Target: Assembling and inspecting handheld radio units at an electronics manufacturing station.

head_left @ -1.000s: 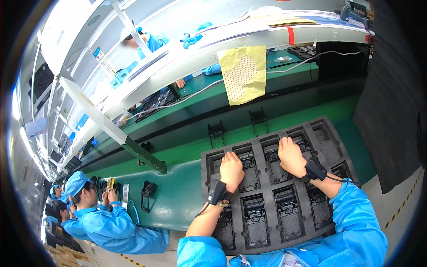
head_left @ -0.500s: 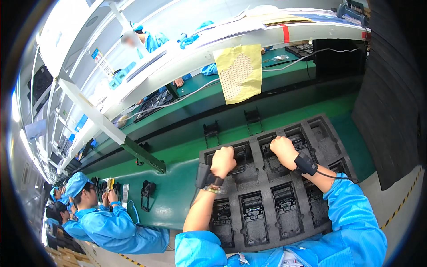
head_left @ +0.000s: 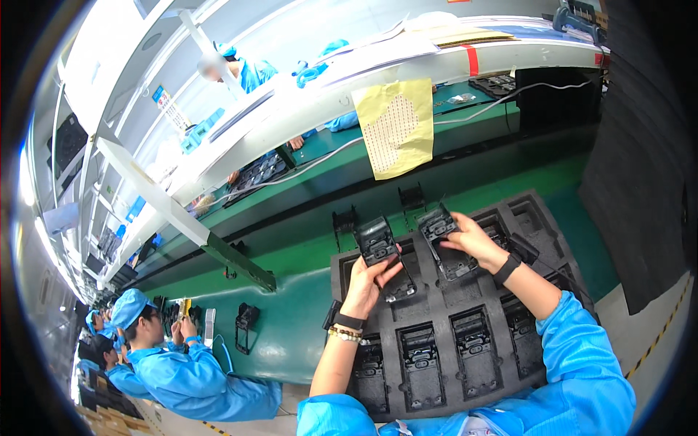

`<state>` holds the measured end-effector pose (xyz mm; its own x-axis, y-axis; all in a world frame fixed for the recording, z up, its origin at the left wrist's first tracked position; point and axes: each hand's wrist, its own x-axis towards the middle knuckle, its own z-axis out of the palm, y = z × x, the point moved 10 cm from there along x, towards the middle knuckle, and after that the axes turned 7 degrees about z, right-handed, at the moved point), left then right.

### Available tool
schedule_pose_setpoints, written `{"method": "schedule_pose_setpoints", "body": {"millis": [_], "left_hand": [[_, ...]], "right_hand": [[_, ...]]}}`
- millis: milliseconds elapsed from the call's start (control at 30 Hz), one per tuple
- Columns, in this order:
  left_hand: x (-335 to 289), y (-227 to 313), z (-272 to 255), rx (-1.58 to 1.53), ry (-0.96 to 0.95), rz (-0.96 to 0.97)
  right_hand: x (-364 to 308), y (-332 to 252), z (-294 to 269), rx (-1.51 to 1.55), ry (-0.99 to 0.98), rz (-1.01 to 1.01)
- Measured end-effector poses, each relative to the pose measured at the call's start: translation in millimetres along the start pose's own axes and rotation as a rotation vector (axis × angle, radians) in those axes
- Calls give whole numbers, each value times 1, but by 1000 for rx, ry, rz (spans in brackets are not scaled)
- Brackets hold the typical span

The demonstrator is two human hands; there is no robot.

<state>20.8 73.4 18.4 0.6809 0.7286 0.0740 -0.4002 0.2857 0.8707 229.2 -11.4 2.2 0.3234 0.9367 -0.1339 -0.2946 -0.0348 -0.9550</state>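
My left hand grips a black plastic frame part, raised above the far left pocket of a black foam tray. Its fingers close around the part's underside, and an open frame end hangs down toward the pocket. To the right, my right hand holds a similar black frame part by its right side, tilted over the neighbouring pocket. Several matching frame parts lie in the tray's near row. Both wrists wear black bands.
Two black frame parts stand beyond the tray on the green bench. Another lone frame lies left. A slanted post and a hanging yellow sheet are ahead. A co-worker works at left; black curtain right.
Both hands have lifted black frame parts up from the tray's far pockets, turning so the parts now show. The view has shifted slightly.
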Motion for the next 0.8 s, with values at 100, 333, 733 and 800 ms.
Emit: {"method": "schedule_pose_setpoints", "body": {"millis": [100,333,733,800], "left_hand": [[-3,-9,2,-109,-49,-65],[-14,-16,18,-135,-198,-129],[-5,-24,11,-260,-192,-150],[0,-22,6,-250,-92,-87]], "right_hand": [[4,24,23,83,-112,139],[-7,39,32,276,-187,115],[-13,24,43,24,-231,-20],[-12,27,42,-7,-230,-21]]}}
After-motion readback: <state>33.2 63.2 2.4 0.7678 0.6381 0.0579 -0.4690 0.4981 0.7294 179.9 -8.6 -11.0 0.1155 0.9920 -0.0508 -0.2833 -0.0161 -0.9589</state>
